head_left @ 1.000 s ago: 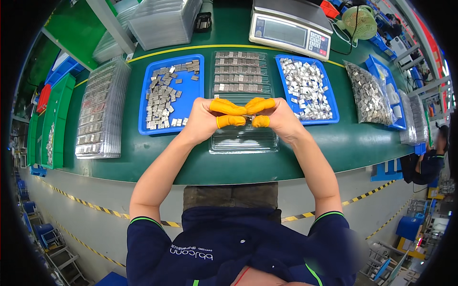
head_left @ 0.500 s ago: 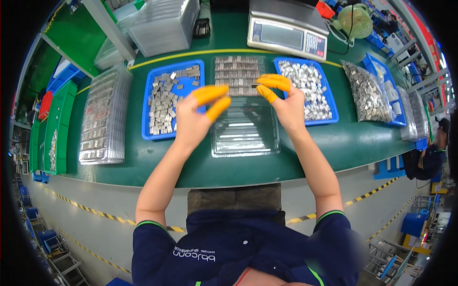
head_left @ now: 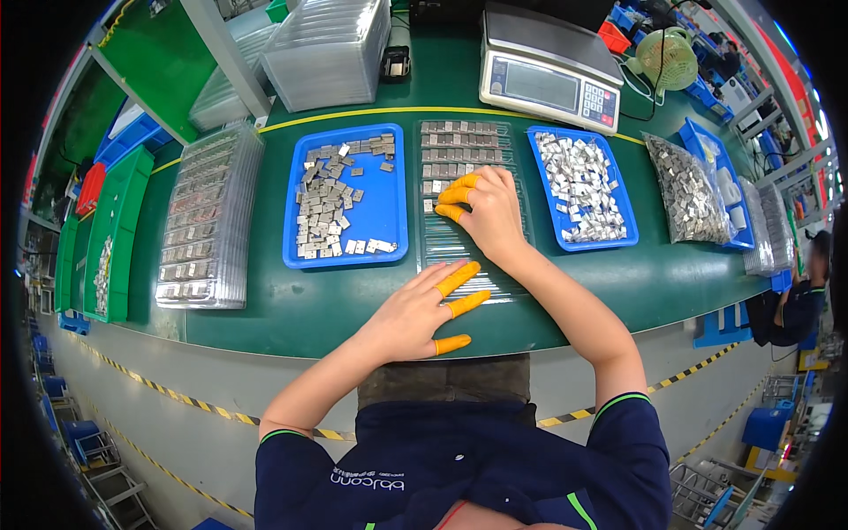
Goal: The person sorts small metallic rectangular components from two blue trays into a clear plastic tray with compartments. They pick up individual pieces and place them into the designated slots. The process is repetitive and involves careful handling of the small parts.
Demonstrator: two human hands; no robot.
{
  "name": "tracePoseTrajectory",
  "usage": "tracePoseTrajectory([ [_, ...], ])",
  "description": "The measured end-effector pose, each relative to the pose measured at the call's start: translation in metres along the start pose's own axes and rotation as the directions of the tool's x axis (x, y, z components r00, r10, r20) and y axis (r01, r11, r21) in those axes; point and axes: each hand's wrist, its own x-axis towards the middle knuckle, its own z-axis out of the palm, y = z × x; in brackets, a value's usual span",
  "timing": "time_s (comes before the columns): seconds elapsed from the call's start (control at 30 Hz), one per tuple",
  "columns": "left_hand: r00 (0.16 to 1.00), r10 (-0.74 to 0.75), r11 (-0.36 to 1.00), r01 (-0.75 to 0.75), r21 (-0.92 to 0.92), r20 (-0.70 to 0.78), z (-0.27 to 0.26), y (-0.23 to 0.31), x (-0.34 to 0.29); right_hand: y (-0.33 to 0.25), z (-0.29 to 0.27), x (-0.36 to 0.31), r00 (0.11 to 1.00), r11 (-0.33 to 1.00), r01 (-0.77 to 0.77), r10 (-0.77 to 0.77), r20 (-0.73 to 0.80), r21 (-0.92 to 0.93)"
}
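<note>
A clear plastic tray (head_left: 455, 287) lies in front of me, its far part filled with rows of small grey metal parts (head_left: 464, 141). My right hand (head_left: 490, 216), with yellow finger cots, reaches down onto the tray at the near end of these rows. Its thumb and forefinger are pinched beside a metal part; whatever is between them is hidden. Beside the tray's near edge, my left hand (head_left: 411, 314) has its yellow-tipped fingers spread and holds nothing. Left of the tray, a blue bin (head_left: 380, 199) contains loose grey metal parts; to the right, another blue bin (head_left: 632, 231) contains whitish, shiny small parts.
Stacked filled clear trays (head_left: 208, 221) stand at left, near a green bin (head_left: 128, 238). Behind are empty-looking clear trays (head_left: 327, 53) and a weighing scale (head_left: 548, 79). A bag of metal parts (head_left: 689, 190) lies at right. The table's front edge (head_left: 265, 355) runs before me.
My right hand has come down onto the tray, nearer and to the left. My left hand has moved from above the rows to the tray's near edge, fingers spreading. The view has shifted slightly.
</note>
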Motion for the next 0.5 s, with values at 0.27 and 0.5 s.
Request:
tracePoseTrajectory([
  [0.27, 1.0, -0.009, 1.0, 0.009, -0.006, -0.021, 0.0023, -0.0001, -0.0034, -0.0034, 0.0022, -0.0056, 0.999, 1.0, 0.001, -0.003, 0.05, 0.026],
  [0.5, 0.998, 0.019, 1.0, -0.019, 0.002, -0.055, 0.0036, 0.0002, -0.0031, -0.0069, 0.0055, -0.0096, 0.999, 0.998, -0.037, 0.035, 0.032, 0.051],
])
